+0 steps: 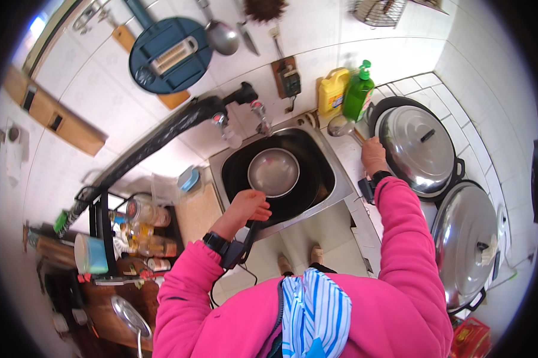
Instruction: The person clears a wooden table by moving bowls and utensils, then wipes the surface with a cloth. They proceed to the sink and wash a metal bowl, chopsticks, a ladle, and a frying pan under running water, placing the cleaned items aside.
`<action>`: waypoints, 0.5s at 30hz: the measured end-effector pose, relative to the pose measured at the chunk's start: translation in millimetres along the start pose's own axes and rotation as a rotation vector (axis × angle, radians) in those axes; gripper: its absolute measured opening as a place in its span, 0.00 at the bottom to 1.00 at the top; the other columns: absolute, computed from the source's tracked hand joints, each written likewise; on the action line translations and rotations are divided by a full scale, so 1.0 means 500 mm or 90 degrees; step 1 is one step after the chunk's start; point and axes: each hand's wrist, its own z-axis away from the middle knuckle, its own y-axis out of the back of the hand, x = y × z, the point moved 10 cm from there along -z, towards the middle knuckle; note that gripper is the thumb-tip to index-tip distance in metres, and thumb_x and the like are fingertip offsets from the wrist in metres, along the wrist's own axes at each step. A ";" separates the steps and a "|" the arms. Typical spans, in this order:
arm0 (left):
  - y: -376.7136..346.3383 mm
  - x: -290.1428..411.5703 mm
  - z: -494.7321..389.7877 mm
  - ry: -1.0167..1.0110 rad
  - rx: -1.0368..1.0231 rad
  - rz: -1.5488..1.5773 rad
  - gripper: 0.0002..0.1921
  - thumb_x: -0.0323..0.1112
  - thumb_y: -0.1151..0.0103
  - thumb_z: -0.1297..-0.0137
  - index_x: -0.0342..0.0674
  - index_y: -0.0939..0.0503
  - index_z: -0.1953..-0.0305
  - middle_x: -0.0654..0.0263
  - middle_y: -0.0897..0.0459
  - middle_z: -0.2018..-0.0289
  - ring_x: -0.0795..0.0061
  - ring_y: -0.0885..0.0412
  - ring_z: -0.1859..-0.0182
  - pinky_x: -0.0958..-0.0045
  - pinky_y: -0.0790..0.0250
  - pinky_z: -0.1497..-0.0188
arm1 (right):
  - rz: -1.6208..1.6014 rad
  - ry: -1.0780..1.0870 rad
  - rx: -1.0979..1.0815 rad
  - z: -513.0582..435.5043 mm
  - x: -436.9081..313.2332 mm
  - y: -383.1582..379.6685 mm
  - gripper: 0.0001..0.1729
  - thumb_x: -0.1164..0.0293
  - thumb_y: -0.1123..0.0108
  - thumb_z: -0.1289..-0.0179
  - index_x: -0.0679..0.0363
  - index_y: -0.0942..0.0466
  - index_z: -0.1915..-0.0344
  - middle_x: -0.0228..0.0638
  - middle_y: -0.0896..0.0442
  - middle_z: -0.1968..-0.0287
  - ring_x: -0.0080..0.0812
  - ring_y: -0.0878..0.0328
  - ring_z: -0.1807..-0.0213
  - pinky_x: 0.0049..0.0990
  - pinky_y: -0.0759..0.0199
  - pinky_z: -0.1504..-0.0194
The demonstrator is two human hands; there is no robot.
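Note:
My right hand [373, 154] grips the handle of a metal ladle [340, 126] over the counter to the right of the sink. The ladle's bowl points left, in front of the bottles. Above the sink's near left side, my left hand [250, 206] hangs with loosely curled, slightly parted fingers and nothing visible in them. It is close to the near rim of a round metal bowl [273, 172]; whether they touch is unclear. The bowl sits inside a black wok [309, 197] in the stainless steel sink [344, 179]. The wok's handle [252, 239] passes below my left hand.
Two lidded pots [418, 147] [465, 244] stand at right. A yellow jug [332, 94] and a green pump bottle [358, 96] stand by the wall. Taps [262, 117] project over the sink. Jars [146, 212] fill a rack at left; a blue pan [170, 56] hangs above.

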 end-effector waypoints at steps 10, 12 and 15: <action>-0.087 0.168 0.107 -0.626 0.134 -0.543 0.24 0.26 0.46 0.40 0.35 0.30 0.40 0.49 0.25 0.44 0.51 0.23 0.46 0.62 0.30 0.43 | -0.750 -0.138 -0.587 0.274 -0.307 0.086 0.11 0.68 0.44 0.33 0.66 0.30 0.66 0.37 0.26 0.77 0.30 0.27 0.79 0.33 0.28 0.78; -0.124 0.192 0.131 -0.755 0.140 -0.628 0.28 0.23 0.46 0.41 0.37 0.34 0.36 0.50 0.29 0.39 0.52 0.29 0.38 0.62 0.36 0.36 | -0.902 -0.221 -0.751 0.339 -0.406 0.113 0.09 0.70 0.46 0.32 0.65 0.30 0.65 0.34 0.27 0.76 0.24 0.31 0.81 0.28 0.28 0.80; -0.143 0.198 0.115 -0.770 0.078 -0.606 0.35 0.19 0.47 0.42 0.40 0.42 0.30 0.52 0.35 0.35 0.60 0.35 0.32 0.66 0.43 0.31 | -1.029 -0.322 -0.889 0.374 -0.503 0.152 0.05 0.74 0.49 0.32 0.66 0.30 0.64 0.33 0.27 0.74 0.22 0.31 0.81 0.25 0.25 0.78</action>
